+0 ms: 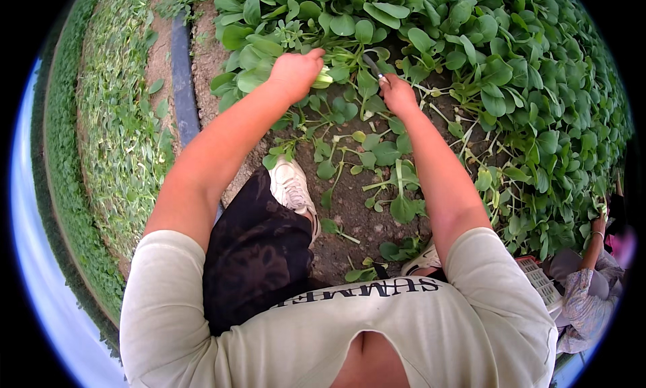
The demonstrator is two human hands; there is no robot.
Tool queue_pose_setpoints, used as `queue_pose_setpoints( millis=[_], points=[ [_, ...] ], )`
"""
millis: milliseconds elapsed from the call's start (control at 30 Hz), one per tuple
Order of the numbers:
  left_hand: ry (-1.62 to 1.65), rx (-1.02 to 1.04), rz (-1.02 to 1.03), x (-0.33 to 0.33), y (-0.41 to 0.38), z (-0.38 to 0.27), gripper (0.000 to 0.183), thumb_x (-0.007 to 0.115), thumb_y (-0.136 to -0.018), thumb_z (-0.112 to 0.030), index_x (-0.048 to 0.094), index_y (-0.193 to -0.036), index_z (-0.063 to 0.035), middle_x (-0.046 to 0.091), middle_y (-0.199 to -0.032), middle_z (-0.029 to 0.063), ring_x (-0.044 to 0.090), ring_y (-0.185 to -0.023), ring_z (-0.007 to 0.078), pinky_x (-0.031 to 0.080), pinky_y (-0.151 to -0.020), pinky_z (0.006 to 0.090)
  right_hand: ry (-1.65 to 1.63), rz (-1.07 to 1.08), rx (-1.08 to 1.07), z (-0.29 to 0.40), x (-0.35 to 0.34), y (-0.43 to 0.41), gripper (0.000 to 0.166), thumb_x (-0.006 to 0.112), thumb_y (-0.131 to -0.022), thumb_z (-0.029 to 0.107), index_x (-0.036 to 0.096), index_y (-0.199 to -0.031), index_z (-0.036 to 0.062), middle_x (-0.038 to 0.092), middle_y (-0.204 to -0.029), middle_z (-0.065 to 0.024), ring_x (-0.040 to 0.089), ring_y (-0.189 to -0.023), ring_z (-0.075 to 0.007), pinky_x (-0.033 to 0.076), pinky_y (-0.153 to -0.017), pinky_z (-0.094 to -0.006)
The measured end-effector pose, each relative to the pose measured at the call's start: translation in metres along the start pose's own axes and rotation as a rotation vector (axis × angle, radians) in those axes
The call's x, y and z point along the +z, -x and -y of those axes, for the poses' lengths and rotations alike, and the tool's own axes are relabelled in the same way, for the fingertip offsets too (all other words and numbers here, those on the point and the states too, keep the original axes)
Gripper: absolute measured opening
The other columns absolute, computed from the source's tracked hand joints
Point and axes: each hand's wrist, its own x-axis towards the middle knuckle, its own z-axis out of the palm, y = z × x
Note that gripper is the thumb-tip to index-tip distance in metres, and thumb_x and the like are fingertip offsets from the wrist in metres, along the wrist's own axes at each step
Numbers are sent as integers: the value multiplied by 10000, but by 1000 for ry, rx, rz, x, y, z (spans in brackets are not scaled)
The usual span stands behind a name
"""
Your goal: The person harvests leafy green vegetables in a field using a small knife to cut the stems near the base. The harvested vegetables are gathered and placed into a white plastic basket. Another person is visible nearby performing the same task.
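Observation:
My left hand [298, 74] is closed around a bunch of cut leafy greens [321, 79], which look like bok choy, their pale stem ends showing below the fingers. In my right hand [398, 94] is the handle of a sickle [372, 65]. Its curved metal blade points up and left among the stems at the edge of the standing greens [484, 60]. Part of the blade lies against leaves, and I cannot tell whether it touches a stem. Between my hands, small plants and loose leaves [386, 153] lie on the dark soil.
A black irrigation hose [184, 80] runs along the left of the bed. Beyond it lies a strip strewn with cut leaves [118, 110]. At the lower right, another person [588, 292] crouches beside a pale plastic crate [542, 284]. My shoe [291, 186] stands on the soil.

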Motion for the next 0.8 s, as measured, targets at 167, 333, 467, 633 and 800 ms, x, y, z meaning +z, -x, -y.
queue_pose_setpoints(
  millis=[167, 333, 467, 633, 800],
  points=[
    [-61, -26, 26, -1, -7, -16, 356, 720, -666, -30, 623, -1006, -60, 495, -1397, 64, 691, -850, 259, 561, -740, 366, -61, 106, 11, -4, 4, -18, 308, 515, -964, 286, 599, -1140, 48, 669, -1028, -220, 625, -978, -417, 483, -851, -491],
    [-65, -44, 112, 2, -17, -10, 321, 711, -683, -28, 639, -992, -77, 546, -1267, 56, 687, -856, 258, 561, -713, 365, 222, 46, -85, 17, 11, -34, 301, 513, -972, 280, 593, -1118, 30, 671, -985, -214, 636, -893, -396, 497, -794, -479],
    [-27, -20, 31, 7, -11, -8, 285, 726, -696, -47, 646, -967, -88, 579, -1098, 60, 684, -863, 259, 560, -715, 374, -302, 445, 288, 10, -11, -27, 270, 495, -994, 271, 585, -1078, 30, 640, -814, -132, 595, -656, -252, 502, -592, -407],
    [127, -17, -48, -14, 25, -4, 376, 734, -686, -75, 622, -1044, -67, 567, -1198, 50, 677, -902, 273, 557, -760, 392, -264, 577, 318, -4, -73, 40, 188, 549, -973, 257, 553, -923, 76, 554, -719, -17, 483, -568, -117, 398, -482, -279],
    [586, -48, -129, -61, 86, -9, 604, 752, -635, -111, 588, -1215, -70, 566, -1308, 53, 644, -1038, 265, 532, -885, 363, -782, 192, 234, 9, -67, 92, 181, 712, -882, 184, 553, -916, 105, 514, -720, 43, 462, -599, -67, 384, -528, -218]
  ],
)
